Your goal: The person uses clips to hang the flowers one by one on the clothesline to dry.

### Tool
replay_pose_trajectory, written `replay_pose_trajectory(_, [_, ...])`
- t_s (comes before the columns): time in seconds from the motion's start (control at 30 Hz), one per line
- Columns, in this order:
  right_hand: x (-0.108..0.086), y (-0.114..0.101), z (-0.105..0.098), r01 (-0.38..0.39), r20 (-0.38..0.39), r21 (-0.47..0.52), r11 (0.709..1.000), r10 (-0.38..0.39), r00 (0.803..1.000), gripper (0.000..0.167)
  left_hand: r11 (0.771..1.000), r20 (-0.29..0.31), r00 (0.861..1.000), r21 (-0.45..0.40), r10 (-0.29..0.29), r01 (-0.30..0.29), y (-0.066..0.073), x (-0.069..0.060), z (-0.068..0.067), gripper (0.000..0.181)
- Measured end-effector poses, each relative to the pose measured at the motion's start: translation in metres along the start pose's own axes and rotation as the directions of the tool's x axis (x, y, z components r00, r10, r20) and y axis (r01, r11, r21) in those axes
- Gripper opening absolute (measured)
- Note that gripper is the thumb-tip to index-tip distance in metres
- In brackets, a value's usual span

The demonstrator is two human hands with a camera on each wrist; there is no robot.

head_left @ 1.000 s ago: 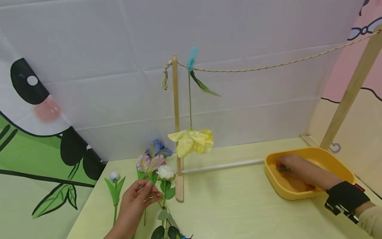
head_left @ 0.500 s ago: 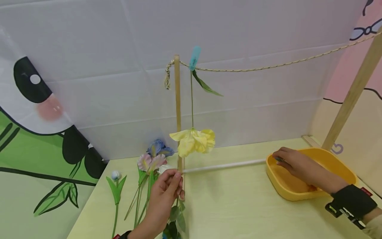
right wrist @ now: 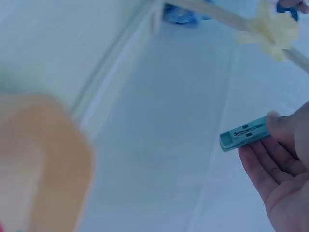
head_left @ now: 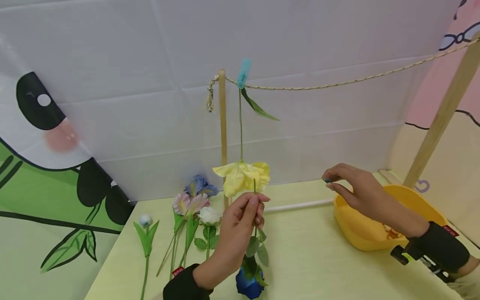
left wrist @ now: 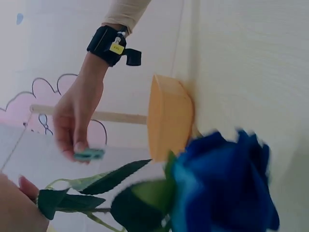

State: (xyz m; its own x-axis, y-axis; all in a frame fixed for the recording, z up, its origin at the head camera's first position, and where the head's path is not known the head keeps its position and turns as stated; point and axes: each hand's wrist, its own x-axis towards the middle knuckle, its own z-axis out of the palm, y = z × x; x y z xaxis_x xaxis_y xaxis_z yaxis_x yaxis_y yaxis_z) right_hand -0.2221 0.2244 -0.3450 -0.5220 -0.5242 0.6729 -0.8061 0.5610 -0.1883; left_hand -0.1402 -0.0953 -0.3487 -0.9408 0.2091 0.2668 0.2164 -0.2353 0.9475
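My left hand (head_left: 240,225) pinches the stem of a blue rose (head_left: 249,284), which hangs head down with its green leaves above the bloom. In the left wrist view the same blue rose (left wrist: 222,183) fills the lower right. Above and left of the yellow basin (head_left: 346,227), my right hand (head_left: 361,193) holds a teal clothespin (right wrist: 245,133) between thumb and fingers. A yellow flower (head_left: 241,177) hangs upside down from the rope (head_left: 311,88), its stem gripped by another teal clothespin (head_left: 244,73). The left fingertips are just below that flower.
A white rose (head_left: 209,215), a pink iris (head_left: 190,204), a blue iris (head_left: 199,186) and a pale tulip (head_left: 144,221) lie on the table's left side. Wooden posts (head_left: 223,121) hold up the rope, and a white rod (head_left: 300,205) runs low between them.
My left hand has lifted the blue rose and carried it right, away from the other flowers. The right hand has come up out of the basin, moving left with the clothespin.
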Motion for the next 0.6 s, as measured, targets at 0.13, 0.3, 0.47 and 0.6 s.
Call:
replay_pose_trajectory(0.13, [0.028, -0.017, -0.012, 0.006, -0.11, 0.016, 1.0, -0.004, 0.994, 0.036, 0.996, 0.017, 0.996, -0.011, 0.093, -0.093, 0.008, 0.017, 0.022, 0.029])
replay_pose_trajectory(0.3, [0.06, -0.034, -0.025, -0.016, -0.2, 0.142, 0.99, 0.044, 0.979, 0.03, 0.981, 0.024, 0.981, 0.002, 0.193, -0.193, 0.014, 0.043, 0.043, 0.029])
replay_pose_trajectory(0.47, [0.097, -0.045, -0.039, 0.031, -0.307, 0.343, 0.939, 0.081, 0.948, 0.024, 0.954, 0.025, 0.954, -0.019, 0.299, -0.298, 0.03, 0.076, 0.052, 0.03])
replay_pose_trajectory(0.6, [0.129, -0.049, -0.052, 0.056, -0.393, 0.379, 0.924, 0.106, 0.914, 0.021, 0.942, 0.006, 0.943, -0.036, 0.334, -0.333, 0.044, 0.103, 0.052, 0.029])
